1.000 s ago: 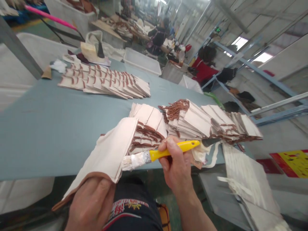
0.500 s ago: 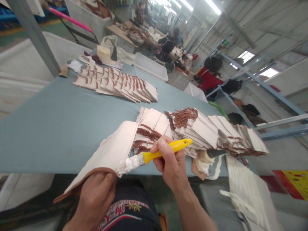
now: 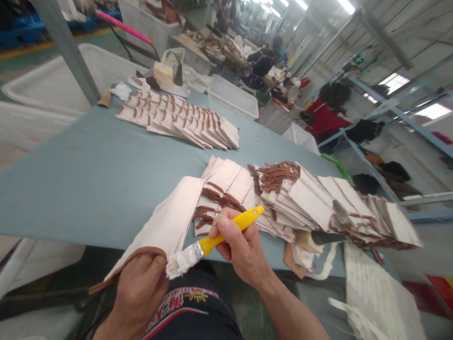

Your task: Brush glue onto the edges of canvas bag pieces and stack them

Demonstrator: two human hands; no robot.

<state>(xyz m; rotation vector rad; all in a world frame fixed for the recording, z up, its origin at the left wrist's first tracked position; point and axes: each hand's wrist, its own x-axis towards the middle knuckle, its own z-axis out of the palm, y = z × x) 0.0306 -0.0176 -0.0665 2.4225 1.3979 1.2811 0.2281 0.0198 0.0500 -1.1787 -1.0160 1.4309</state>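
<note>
My left hand (image 3: 141,283) is closed on the brown-edged end of a cream fabric piece (image 3: 164,215), its fingers partly tucked inside the opening. The piece slants up across the table's front edge. In my right hand (image 3: 240,248) is a yellow-handled paintbrush (image 3: 231,228), gripped between thumb and fingers. White paste coats its bristles, which touch or nearly touch the fabric's edge beside my left hand. Just beyond the right hand lies a stack of cream pieces with brown edges (image 3: 230,177).
More stacked pieces (image 3: 311,196) extend to the right along the blue-green table (image 3: 88,189). An overlapping row of pieces (image 3: 180,118) lies at the back. White bins (image 3: 233,97) stand behind, and a metal post (image 3: 71,52) rises at left. A person (image 3: 260,61) sits farther off.
The paintbrush and my right hand have moved left and down, bringing the bristles closer to my left hand. The camera view has shifted slightly. Both hands keep their hold.
</note>
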